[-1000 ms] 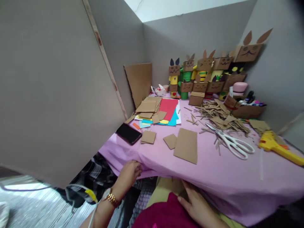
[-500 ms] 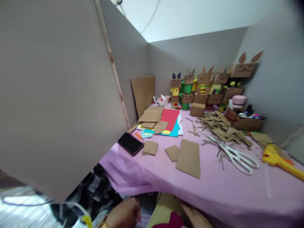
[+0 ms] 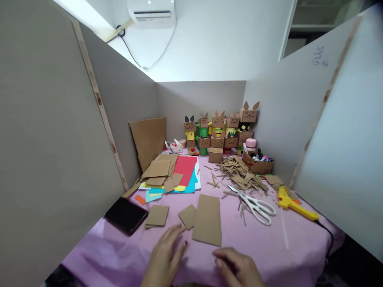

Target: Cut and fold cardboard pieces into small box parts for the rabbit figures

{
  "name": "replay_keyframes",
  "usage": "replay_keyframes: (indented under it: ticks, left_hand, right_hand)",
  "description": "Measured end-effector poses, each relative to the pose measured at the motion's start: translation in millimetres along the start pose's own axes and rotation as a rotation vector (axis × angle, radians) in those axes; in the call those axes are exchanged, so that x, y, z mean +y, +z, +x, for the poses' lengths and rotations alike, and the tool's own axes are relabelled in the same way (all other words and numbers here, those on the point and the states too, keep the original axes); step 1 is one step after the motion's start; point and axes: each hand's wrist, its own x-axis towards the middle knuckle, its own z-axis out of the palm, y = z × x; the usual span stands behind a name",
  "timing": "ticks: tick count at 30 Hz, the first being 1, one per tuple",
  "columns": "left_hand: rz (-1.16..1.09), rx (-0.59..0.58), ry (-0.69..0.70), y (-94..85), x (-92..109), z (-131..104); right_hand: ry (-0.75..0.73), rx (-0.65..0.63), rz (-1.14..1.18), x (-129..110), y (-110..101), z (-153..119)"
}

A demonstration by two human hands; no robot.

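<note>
My left hand (image 3: 167, 255) reaches over the front of the table with thumb and fingers apart. Its fingertips are beside a small square cardboard piece (image 3: 188, 216); whether they touch it I cannot tell. That piece lies against a larger cardboard rectangle (image 3: 207, 220). Below the rectangle's lower edge is my right hand (image 3: 237, 266), loosely curved, thumb and index finger apart, holding nothing. Stacked cardboard squares (image 3: 157, 215) lie left of my left hand. White-handled scissors (image 3: 254, 204) rest to the right, blades toward the back left.
A phone (image 3: 127, 215) lies at left, near coloured paper (image 3: 186, 167) and cardboard sheets (image 3: 155, 169). Cardboard scraps (image 3: 241, 172), a yellow glue gun (image 3: 295, 204) and a box of pens (image 3: 260, 165) are at right. Cardboard animal figures (image 3: 217, 142) stand behind. Grey panels (image 3: 200, 97) surround the table.
My view has swung right and levelled. Both hands have risen from below the table edge to above the tabletop, and my left hand has opened from a closed shape.
</note>
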Motion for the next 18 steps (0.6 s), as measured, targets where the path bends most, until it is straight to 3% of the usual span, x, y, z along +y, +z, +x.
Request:
replay_keyframes:
  ticks: [3,7,11,15,18]
  left_hand:
    - [0.139,0.095,-0.008,20.9,4.7,29.6]
    - [0.122,0.145,-0.032,35.7,5.0,49.7]
    - [-0.022,0.218,-0.064,29.5,1.8,51.1]
    - [-0.25,0.317,-0.181,13.9,-1.4,46.8]
    - [-0.406,0.286,-0.192,6.5,9.8,39.4]
  right_hand:
    - [-0.028,0.169,-0.004,-7.8,-22.0,7.4]
    - [-0.076,0.266,0.021,6.8,-17.2,10.1]
    - [-0.108,0.291,0.114,20.7,-10.4,7.5]
    - [-0.102,0.314,0.203,18.0,-14.2,5.2]
    - [-0.008,0.331,0.288,11.4,-13.7,3.6]
